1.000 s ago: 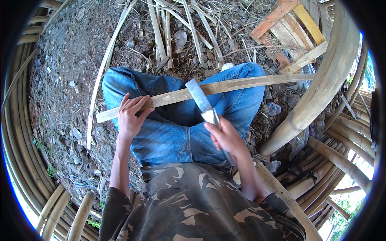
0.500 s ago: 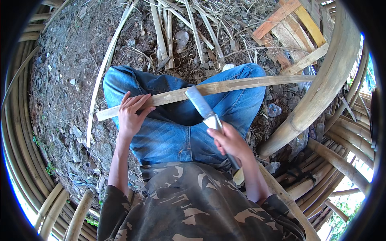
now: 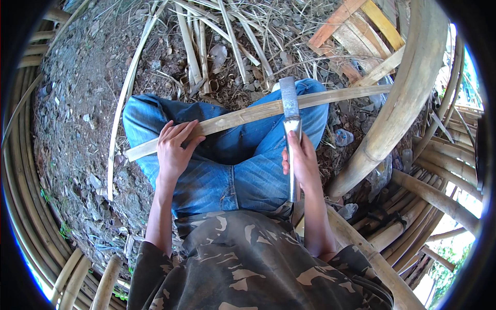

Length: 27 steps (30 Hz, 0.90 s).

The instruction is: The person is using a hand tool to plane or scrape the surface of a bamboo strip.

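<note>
Across my crossed legs in blue jeans lies a long, pale bamboo strip (image 3: 237, 118), slanting up toward the right. My left hand (image 3: 174, 155) grips it near its left end, with fingers over the top and thumb below. In my right hand (image 3: 303, 161) is a broad, square-ended knife (image 3: 290, 98), held by its metal-looking handle. The blade points away from me and crosses over the strip above my right knee. Whether blade and strip touch, I cannot tell.
Several split bamboo strips (image 3: 189, 46) lie on the littered ground ahead. One long thin strip (image 3: 120, 106) lies beside my left knee. A thick bamboo pole (image 3: 385, 132) rises at the right, near a wooden frame (image 3: 338, 23). Bamboo poles (image 3: 23, 155) line the left side.
The knife has moved right along the bamboo strip and turned from a slant to nearly upright. My left hand keeps its hold near the strip's left end. The view has shifted slightly.
</note>
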{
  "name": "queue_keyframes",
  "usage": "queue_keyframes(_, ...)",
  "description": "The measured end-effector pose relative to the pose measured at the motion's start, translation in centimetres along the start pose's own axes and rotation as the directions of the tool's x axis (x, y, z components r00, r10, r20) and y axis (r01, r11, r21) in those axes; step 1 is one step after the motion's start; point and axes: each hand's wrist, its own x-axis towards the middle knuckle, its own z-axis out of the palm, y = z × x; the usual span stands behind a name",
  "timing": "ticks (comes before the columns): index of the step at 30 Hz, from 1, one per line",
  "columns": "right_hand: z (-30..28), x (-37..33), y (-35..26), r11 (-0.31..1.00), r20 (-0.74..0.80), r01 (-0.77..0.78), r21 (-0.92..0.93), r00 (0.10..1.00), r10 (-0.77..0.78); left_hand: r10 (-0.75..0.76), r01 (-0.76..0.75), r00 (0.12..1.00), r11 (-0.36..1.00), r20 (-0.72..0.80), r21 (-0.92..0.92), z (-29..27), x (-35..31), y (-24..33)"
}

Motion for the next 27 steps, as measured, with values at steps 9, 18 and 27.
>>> queue_keyframes(9, -2.8, -3.6, -0.4, 0.968, 0.029, -0.148, -0.203, 0.987, 0.157, 0.006, -0.006, 1.0, 1.0, -0.022, 0.01, 0.1, 0.1, 0.1)
queue_keyframes(18, -3.0, -3.8, 1.2, 0.962, 0.041, -0.116, -0.249, 0.991, 0.13, -0.01, 0.01, 1.0, 1.0, -0.012, 0.007, -0.2, 0.1, 0.3)
queue_keyframes(27, -1.4, -4.2, 3.2, 0.943, -0.034, -0.057, -0.328, 0.998, 0.049, -0.039, 0.04, 0.999, 0.999, -0.011, 0.028, -0.2, 0.2, 0.5)
